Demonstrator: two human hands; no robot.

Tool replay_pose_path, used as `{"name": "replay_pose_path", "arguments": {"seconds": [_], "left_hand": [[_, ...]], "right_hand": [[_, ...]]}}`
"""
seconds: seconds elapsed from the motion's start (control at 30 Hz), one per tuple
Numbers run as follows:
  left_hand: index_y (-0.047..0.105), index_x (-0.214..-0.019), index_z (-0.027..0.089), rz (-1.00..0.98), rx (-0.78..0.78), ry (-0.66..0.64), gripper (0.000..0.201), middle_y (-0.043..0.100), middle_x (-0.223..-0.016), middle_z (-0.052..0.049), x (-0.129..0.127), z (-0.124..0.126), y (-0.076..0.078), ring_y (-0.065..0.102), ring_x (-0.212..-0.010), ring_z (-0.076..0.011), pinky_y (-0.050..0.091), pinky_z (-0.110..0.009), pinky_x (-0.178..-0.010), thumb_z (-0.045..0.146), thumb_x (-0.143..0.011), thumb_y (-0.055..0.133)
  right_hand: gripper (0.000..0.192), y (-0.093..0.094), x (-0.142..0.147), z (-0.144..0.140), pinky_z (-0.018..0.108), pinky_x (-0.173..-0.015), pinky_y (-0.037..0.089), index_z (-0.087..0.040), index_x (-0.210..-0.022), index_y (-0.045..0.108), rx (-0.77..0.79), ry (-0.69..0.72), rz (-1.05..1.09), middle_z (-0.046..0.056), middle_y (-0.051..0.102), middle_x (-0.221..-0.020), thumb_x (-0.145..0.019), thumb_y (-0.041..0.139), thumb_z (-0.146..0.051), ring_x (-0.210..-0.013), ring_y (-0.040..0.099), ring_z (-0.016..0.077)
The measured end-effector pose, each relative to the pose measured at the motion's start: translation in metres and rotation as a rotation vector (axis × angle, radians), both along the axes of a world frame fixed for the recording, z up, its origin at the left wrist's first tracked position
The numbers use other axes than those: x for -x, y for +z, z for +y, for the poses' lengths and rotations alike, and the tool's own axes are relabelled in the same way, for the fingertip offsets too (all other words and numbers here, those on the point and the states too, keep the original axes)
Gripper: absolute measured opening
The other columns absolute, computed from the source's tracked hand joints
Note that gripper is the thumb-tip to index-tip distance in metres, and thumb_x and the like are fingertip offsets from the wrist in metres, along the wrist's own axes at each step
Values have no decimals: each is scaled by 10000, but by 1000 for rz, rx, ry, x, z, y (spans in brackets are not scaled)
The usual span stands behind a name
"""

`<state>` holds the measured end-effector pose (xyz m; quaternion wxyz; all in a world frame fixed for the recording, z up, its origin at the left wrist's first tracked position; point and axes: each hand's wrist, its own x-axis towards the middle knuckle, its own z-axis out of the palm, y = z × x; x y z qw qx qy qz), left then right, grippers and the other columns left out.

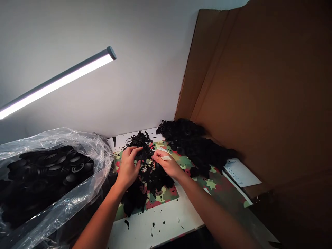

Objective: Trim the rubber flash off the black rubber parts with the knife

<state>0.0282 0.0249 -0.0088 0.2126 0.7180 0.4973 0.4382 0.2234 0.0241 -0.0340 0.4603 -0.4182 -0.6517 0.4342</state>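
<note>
My left hand (129, 166) and my right hand (167, 162) meet over a heap of black rubber scraps (148, 174) on a camouflage-patterned mat (166, 194). Both hands pinch a small black piece (145, 155) between their fingertips. A strip of white tape wraps a finger of my right hand. A larger pile of black trimmed bits (193, 143) lies just beyond and to the right of my right hand.
A clear plastic bag (77, 173) full of black round rubber parts (52, 164) sits at the left. A tall cardboard sheet (259, 90) stands at the right, a paper sheet (241, 173) at its foot. A lit lamp bar (57, 81) hangs overhead left. Black flecks dot the white tabletop (160, 224).
</note>
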Motion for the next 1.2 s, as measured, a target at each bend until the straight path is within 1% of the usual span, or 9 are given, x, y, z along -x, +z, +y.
{"name": "replay_pose_path", "arguments": {"seconds": [0.07,0.17,0.23,0.37,0.6,0.73,0.97,1.07,1.2], "left_hand": [[729,-1163,299,6,-4,-120,364,680,-1238,-78,-4,-2,7,603,-1200,-272,438,-422,-1053,197,-820,660],[772,-1001,259,-63,137,-239,204,744,-1118,-92,-8,-3,10,679,-1047,-267,504,-388,-940,270,-808,704],[767,-813,222,-181,225,-198,100,775,-1001,-100,-9,-3,7,701,-934,-267,520,-372,-851,307,-767,740],[700,-615,186,-509,354,-95,237,791,-944,-111,-15,-4,-2,689,-855,-248,500,-353,-812,386,-725,766],[646,-562,166,-959,465,45,346,772,-826,-85,-39,-8,-9,640,-718,-182,493,-297,-686,409,-551,892],[602,-598,163,-1107,445,138,422,750,-829,-47,-29,2,1,652,-681,-151,519,-276,-638,450,-544,906],[616,-664,153,-1061,461,11,458,746,-868,-48,-4,-2,26,680,-704,-142,566,-272,-694,456,-540,937],[660,-717,152,-1003,491,-7,470,698,-795,-15,-6,-11,25,646,-648,-119,563,-252,-645,502,-549,925],[646,-805,184,-892,518,-69,452,648,-783,12,-10,-17,15,609,-634,-111,526,-217,-555,536,-634,871]], "right_hand": [[349,4,0,-1,257,-585,358,-232,-665,456,-20,34,-35,-51,471,-619,-923,512,-459,-608,457,144],[296,11,4,-4,260,-578,340,-233,-663,451,-62,79,-90,-49,459,-608,-913,500,-382,-593,429,143],[282,16,8,-7,261,-566,328,-234,-650,443,-100,71,-122,-49,447,-584,-908,491,-338,-572,413,143],[251,20,19,-12,265,-632,369,-230,-634,437,-182,-8,-155,-42,497,-585,-877,494,-252,-602,475,144],[197,18,21,-11,260,-650,378,-229,-638,434,-179,-36,-165,-46,500,-564,-822,503,-223,-587,458,138],[212,15,12,-13,242,-567,339,-230,-637,418,-148,-3,-139,-55,435,-545,-831,502,-252,-540,392,124],[404,-3,-2,-8,262,-591,347,-214,-589,442,-146,111,-324,-37,454,-558,-979,420,-316,-551,414,131],[389,-10,0,-6,292,-698,422,-206,-626,555,-208,116,-393,25,620,-718,-987,448,-300,-706,553,173],[240,0,10,-10,299,-738,468,-211,-808,640,-245,-4,-192,49,665,-863,-969,463,-229,-806,607,185]]}}
